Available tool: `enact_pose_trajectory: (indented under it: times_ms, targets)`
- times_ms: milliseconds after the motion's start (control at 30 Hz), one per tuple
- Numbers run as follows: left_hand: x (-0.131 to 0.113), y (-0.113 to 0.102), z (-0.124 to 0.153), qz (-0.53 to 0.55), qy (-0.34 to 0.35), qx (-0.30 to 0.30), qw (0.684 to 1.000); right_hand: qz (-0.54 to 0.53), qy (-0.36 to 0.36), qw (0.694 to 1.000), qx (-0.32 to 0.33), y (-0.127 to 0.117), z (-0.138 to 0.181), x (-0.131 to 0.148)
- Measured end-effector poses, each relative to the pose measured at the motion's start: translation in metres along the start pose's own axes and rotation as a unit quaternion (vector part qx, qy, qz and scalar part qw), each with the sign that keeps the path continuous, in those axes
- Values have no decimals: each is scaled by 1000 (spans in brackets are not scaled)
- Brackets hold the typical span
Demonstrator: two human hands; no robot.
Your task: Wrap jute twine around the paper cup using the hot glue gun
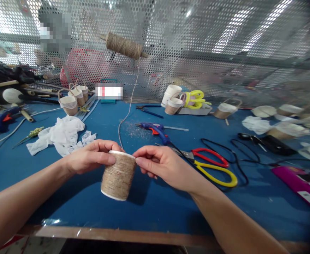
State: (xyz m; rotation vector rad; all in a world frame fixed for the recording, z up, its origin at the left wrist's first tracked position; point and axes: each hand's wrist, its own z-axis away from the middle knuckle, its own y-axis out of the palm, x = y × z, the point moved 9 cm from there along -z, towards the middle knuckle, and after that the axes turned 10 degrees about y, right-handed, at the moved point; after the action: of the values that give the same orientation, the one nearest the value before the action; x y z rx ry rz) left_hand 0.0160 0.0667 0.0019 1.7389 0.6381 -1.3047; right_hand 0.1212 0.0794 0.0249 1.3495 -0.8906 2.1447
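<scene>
A white cup (pixel 119 176) wrapped in brown twine is tilted slightly in front of me, its white rim and base showing. My left hand (pixel 96 155) grips it at the upper left, thumb on the wrapped side and fingers behind the rim. At the upper right edge, the thumb and forefinger of my right hand (pixel 155 160) are pinched together against the cup; whether twine is also between them is hidden. A strand of twine (pixel 130 109) runs from the hanging spool (pixel 124 46) down behind the cup's rim.
Beyond my right hand lie a blue glue gun (pixel 155 130), red-and-yellow scissors (pixel 210 162) and pliers (pixel 149 111). White lace (pixel 62 134) lies to the left. Small handled baskets (pixel 69 104) stand farther back. A purple power strip (pixel 298 187) is at right. A perforated metal screen (pixel 155 70) closes off the back.
</scene>
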Motion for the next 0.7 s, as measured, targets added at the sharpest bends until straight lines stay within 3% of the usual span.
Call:
enact_pose_trajectory:
  times_ms: [267,500,700]
  targets:
    - [1,-4,0,-24,-14,-20,999,18,-26,999,10,1,2,8]
    - [-10,0,-4,-126,54,55,989,89,-34,995,-14,0,4,10]
    - [-14,8,-5,-255,62,63,963,175,-48,982,-60,-2,8,14]
